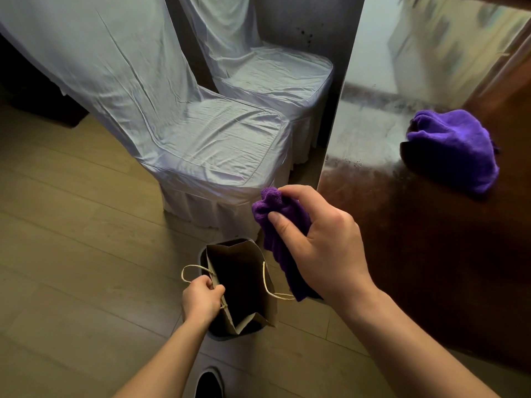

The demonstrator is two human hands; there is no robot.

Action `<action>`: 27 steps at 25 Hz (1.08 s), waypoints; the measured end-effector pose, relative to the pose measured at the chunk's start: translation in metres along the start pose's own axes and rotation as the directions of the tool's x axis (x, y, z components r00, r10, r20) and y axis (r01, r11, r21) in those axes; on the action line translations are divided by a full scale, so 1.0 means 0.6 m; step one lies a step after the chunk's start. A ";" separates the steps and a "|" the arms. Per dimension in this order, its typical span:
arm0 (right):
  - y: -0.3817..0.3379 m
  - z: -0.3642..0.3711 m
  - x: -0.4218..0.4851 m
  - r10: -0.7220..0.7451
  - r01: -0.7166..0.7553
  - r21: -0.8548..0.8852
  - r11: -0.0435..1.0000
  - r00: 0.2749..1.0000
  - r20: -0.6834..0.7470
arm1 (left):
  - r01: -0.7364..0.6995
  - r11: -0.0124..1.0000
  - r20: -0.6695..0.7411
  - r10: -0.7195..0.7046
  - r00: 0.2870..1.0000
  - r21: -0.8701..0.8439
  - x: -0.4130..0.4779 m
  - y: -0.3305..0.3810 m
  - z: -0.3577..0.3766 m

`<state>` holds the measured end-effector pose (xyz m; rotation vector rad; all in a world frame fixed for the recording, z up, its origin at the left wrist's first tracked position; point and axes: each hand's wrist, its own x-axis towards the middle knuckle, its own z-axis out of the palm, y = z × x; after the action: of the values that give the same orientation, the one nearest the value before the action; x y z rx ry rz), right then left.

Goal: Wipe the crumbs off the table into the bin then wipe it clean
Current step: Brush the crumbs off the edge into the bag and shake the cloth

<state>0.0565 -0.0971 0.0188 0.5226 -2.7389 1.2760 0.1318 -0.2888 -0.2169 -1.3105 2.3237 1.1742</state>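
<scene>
My right hand (321,242) grips a bunched purple cloth (275,222) just off the left edge of the glossy dark table (431,254), above the bin. The bin is a brown paper bag (244,288) with twine handles, standing open on the floor inside a dark round container. My left hand (201,300) pinches the bag's left rim at its handle and holds it open. A second purple cloth (454,147) lies crumpled on the table near its right side. I see no crumbs on the reflective tabletop.
Two chairs in white satin covers stand left of the table, the nearer one (201,139) close behind the bag, the other (273,70) farther back. The floor (71,225) is light wood planks. A dark shoe (209,383) shows at the bottom edge.
</scene>
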 end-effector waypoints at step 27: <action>0.006 -0.072 -0.021 -0.063 0.046 -0.133 0.990 0.990 -0.124 | -0.617 0.656 -0.039 0.698 0.715 0.435 -0.135 0.207 -0.117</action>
<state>0.0640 -0.0591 0.0418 0.4828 -2.6598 1.0703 0.0917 -0.2559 -0.0613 -0.4310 3.1167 0.6412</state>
